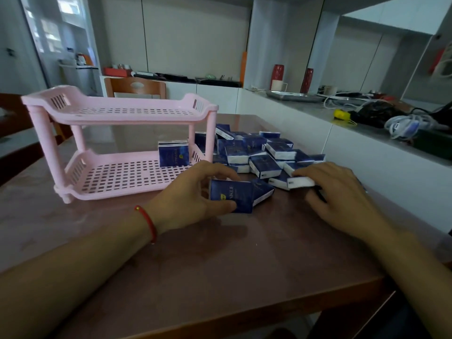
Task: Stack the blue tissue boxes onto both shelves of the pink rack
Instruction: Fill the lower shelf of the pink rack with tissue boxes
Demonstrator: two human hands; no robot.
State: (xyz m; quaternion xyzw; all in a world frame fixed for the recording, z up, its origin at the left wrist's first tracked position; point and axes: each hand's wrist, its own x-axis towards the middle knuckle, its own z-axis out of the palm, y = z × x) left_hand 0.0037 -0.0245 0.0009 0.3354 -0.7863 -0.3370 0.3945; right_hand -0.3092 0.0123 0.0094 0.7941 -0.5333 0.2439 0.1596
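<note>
The pink two-shelf rack (61,152) stands on the table at the left. One blue tissue box (173,154) stands upright at the right end of its lower shelf; the upper shelf holds nothing. A heap of several blue tissue boxes (259,152) lies to the right of the rack. My left hand (193,194) grips a blue box (232,195) upright, just in front of the rack's right end. My right hand (342,192) grips another blue box (302,182) at the near edge of the heap, fingers over its top.
The brown table (220,265) reaches its near edge at lower right. A white counter (367,133) with cables, a tray and red vases runs along the right. A wooden chair (137,86) stands behind the rack.
</note>
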